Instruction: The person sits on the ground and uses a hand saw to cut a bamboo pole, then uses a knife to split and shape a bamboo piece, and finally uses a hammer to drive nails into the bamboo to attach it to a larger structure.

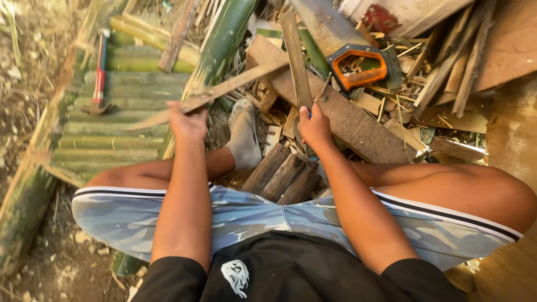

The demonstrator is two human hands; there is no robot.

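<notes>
Fingers (182, 112) of my left hand (188, 124) are clenched around a long thin split bamboo strip (224, 88), which slants up to the right over the wood pile. Those of my right hand (315, 127) grasp the lower end of a flat dark wooden slat (295, 59) standing almost upright. Between both hands is my foot in a grey sock (244, 136), just beside some short dark wood blocks (282, 174). An orange-handled saw (363, 67) lies near, a red-handled hammer (99, 72) on green bamboo slats (120, 140).
</notes>
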